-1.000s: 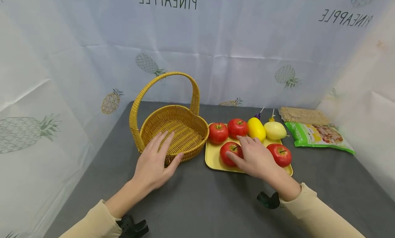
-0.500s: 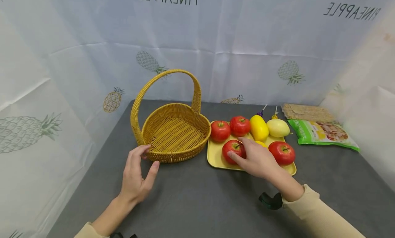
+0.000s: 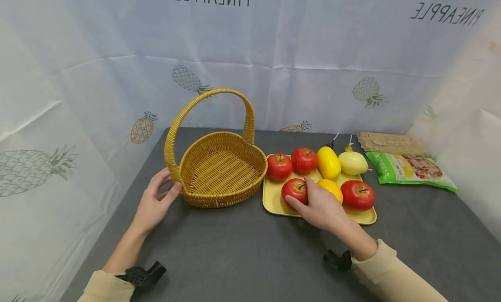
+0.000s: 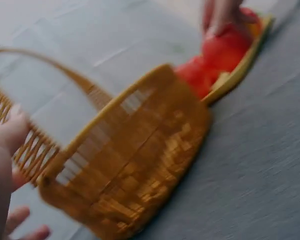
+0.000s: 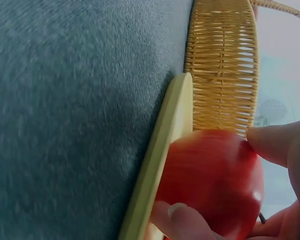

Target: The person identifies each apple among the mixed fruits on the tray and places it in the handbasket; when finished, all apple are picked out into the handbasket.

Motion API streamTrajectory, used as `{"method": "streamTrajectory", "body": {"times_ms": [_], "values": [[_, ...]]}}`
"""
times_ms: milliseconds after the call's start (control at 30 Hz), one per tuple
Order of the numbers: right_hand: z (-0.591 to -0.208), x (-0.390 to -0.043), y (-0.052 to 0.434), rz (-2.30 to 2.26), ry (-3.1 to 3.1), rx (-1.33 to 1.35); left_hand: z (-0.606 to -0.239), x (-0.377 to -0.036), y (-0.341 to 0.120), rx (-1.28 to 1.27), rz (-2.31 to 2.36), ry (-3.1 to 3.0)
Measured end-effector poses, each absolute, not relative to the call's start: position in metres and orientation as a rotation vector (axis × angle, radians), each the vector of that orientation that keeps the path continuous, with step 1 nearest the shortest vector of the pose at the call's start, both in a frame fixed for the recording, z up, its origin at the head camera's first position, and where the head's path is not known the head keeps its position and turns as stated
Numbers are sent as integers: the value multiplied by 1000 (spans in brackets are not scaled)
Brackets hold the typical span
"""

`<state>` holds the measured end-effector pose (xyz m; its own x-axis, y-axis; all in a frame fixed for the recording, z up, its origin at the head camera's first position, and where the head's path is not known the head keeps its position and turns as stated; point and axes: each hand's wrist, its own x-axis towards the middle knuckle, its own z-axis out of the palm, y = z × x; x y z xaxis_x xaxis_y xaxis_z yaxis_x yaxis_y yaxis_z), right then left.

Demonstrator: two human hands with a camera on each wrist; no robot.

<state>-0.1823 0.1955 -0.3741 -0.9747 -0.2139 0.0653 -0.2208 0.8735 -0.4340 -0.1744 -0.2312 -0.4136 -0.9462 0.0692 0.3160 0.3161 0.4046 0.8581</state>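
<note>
In the head view my right hand (image 3: pixel 322 206) grips a red apple (image 3: pixel 293 191) at the front left of a pale yellow tray (image 3: pixel 274 206). Its thumb and fingers lie around the apple, low at the tray's rim in the right wrist view. My left hand (image 3: pixel 151 206) is at the left side of a yellow wicker basket (image 3: pixel 219 173), by the foot of its arched handle (image 3: pixel 171 147). In the blurred left wrist view, the thumb (image 4: pixel 12 127) crosses in front of the handle and other fingers show behind and below, spread apart. No fruit shows inside the basket.
Also on the tray are more red apples (image 3: pixel 358 195), an orange-yellow round fruit (image 3: pixel 332 189), a yellow oval fruit (image 3: pixel 329 163) and a pale one (image 3: pixel 352 163). Behind right lie a green food packet (image 3: pixel 409 169) and a tan flat pack (image 3: pixel 391 144). A pineapple-print curtain (image 3: pixel 266 45) encloses the table.
My left hand has drawn back from over the basket's front and moved left to its handle foot. My right hand has stayed at the front apple, its fingers now closer around it.
</note>
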Motion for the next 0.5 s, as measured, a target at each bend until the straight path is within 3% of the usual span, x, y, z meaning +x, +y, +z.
{"method": "streamTrajectory", "body": {"times_ms": [300,500], "values": [[-379,-183,191,742,-3040,311,-415,-208,-262,-716,-2299,-2326],[-385,-178,186,777,-3015,333,-423,-220,-263,-884,-2498,-2126]]}}
